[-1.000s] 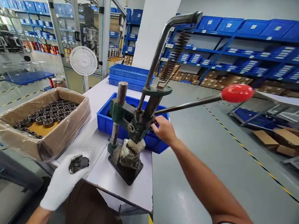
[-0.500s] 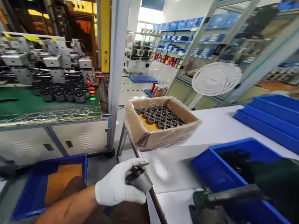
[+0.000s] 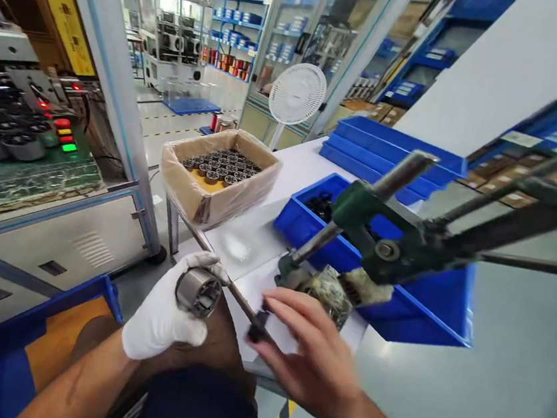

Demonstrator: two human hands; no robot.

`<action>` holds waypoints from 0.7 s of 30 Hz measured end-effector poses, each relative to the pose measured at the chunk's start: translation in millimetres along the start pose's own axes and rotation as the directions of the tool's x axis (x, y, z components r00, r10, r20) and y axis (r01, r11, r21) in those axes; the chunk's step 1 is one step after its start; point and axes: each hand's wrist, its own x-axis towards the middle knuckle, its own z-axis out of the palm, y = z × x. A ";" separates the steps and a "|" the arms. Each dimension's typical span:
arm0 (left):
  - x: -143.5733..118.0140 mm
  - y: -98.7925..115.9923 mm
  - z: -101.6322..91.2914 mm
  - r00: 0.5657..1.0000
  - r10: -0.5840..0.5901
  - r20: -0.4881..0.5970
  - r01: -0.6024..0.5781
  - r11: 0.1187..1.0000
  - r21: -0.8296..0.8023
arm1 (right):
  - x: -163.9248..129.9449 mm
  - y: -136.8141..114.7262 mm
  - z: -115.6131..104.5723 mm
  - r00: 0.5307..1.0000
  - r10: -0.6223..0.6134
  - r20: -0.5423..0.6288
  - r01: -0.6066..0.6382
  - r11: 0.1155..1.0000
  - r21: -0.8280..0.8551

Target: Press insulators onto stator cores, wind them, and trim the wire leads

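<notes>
My left hand (image 3: 161, 313), in a white glove, is closed around a motor stator (image 3: 198, 292), a grey metal cylinder with a dark slotted opening tilted toward my right side. Bare and ungloved, my right hand (image 3: 315, 354) pinches a small black part (image 3: 259, 324) between thumb and fingers. The part's exact kind is blurred. A short gap separates it from the stator. Just beyond my right hand stands a green hand-lever press (image 3: 367, 222), and a clear plastic-wrapped bundle (image 3: 331, 295) sits at its base.
A plastic-lined carton (image 3: 208, 204) holds rows of similar stators on the white table (image 3: 298, 164). Behind the press is a blue bin (image 3: 302, 222) with black parts. Stacked blue trays (image 3: 349, 143) and a white fan (image 3: 297, 95) stand farther back. A machine bench (image 3: 59, 191) lies left.
The view has swung right. My right hand has come into view with the black part. My left hand still holds the stator, now turned so its slotted opening shows.
</notes>
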 end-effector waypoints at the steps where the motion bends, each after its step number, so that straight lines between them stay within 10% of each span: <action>1: -3.4 1.6 1.9 1.000 -0.002 -0.010 0.002 0.998 0.058 | 6.4 -5.8 9.8 0.998 -0.053 -0.020 0.054 0.996 0.071; 7: -26.2 14.8 16.8 0.996 -0.028 -0.086 0.043 0.984 0.174 | 30.7 -14.8 50.5 0.984 -0.160 -0.073 0.173 0.955 0.242; 21: -14.3 12.5 23.7 0.990 -0.143 -0.003 0.143 0.981 0.135 | 22.8 -6.5 39.7 0.981 -0.192 -0.019 0.191 0.952 0.241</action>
